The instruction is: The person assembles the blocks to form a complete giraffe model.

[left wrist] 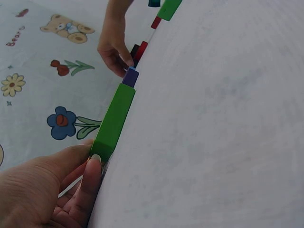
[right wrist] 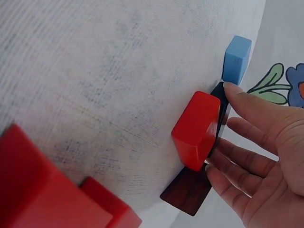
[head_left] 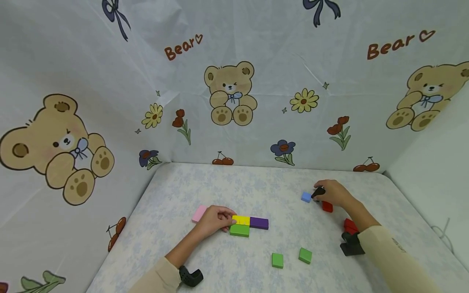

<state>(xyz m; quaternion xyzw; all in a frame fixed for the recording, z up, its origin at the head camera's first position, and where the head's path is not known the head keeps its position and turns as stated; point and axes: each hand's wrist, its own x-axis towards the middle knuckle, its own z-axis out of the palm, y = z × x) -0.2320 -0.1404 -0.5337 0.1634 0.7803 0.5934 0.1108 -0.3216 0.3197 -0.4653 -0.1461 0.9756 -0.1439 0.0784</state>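
In the head view my left hand (head_left: pixel 216 218) pinches the left end of a yellow block (head_left: pixel 242 220). A green block (head_left: pixel 239 230) lies against its near side and a purple block (head_left: pixel 259 223) adjoins its right end. Just left of that hand is a partly covered pink block (head_left: pixel 199 213). At the back right, my right hand (head_left: pixel 334 193) holds a black block (head_left: pixel 318 192) between thumb and fingers. Beside it stand a blue block (right wrist: pixel 237 59) and a red block (right wrist: pixel 195 126). A dark brown block (right wrist: pixel 187 192) shows near the fingertips in the right wrist view.
Two green blocks, one left (head_left: pixel 277 260) and one right (head_left: pixel 305 255), lie toward the front of the table (head_left: pixel 227 264). More red blocks (head_left: pixel 350 226) lie beneath the right forearm. A bear-print sheet (head_left: pixel 256 142) rises behind the table. Each wrist wears a black device.
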